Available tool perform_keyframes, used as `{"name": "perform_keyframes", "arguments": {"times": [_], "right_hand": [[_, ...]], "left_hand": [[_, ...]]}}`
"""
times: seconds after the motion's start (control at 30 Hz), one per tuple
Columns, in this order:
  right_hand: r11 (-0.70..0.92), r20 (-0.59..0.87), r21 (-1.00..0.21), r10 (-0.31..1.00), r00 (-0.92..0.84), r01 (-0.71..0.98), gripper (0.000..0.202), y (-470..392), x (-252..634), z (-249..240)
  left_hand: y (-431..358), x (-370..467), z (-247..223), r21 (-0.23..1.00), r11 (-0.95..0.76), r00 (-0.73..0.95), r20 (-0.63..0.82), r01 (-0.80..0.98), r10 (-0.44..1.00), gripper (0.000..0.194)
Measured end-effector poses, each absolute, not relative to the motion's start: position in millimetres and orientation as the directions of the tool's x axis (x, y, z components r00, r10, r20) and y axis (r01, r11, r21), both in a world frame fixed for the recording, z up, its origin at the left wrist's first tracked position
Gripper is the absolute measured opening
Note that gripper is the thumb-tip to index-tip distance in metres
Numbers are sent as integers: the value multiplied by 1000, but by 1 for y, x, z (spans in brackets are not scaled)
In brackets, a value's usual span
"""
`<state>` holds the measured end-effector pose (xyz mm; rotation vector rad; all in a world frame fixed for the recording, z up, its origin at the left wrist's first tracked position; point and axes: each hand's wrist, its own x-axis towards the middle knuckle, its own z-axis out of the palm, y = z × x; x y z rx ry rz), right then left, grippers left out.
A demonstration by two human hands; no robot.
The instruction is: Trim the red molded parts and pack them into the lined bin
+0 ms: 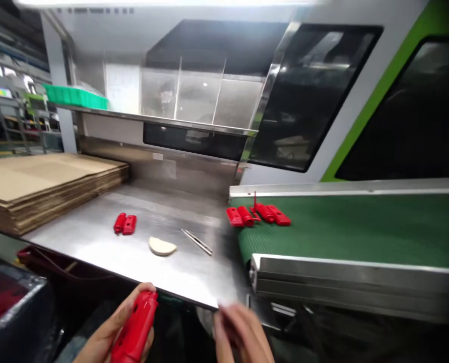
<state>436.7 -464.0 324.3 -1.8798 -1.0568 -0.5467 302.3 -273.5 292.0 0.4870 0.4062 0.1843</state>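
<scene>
My left hand (113, 327), at the bottom of the head view, is wrapped round a red plastic part (136, 327). To its right, my right hand (241, 333) is smeared by motion near the table's front edge, its fingers bent; whether it holds anything is unclear. On the metal table (133, 257) lie a pair of red pieces (125, 224), a cream half-round piece (162, 246) and metal tweezers (197, 242). Several joined red parts (258, 215) rest at the near end of the green conveyor belt (345, 227).
Stacked cardboard sheets (50, 181) cover the table's left end. A green tray (75, 97) stands on the shelf (164, 121) above. At lower left is a plastic-lined container (16, 312) with red contents. The conveyor's metal side rail (353, 282) borders the table's right.
</scene>
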Motion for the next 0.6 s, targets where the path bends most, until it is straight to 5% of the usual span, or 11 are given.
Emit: {"name": "perform_keyframes", "arguments": {"times": [0.13, 0.27, 0.43, 0.6], "right_hand": [[-637, 410, -404, 516, 752, 657, 30, -348, 490, 341], [-851, 196, -245, 427, 883, 465, 27, -287, 560, 340], [-817, 226, -142, 523, 822, 559, 15, -284, 563, 319], [-666, 357, -329, 568, 741, 670, 29, -324, 498, 331]], "left_hand": [[-252, 304, 288, 474, 857, 967, -43, -202, 252, 29], [-228, 306, 294, 436, 883, 978, -22, -176, 206, 22], [-205, 307, 302, 345, 922, 979, -41, -173, 198, 31], [-193, 311, 307, 371, 906, 963, -91, -203, 253, 38]]}}
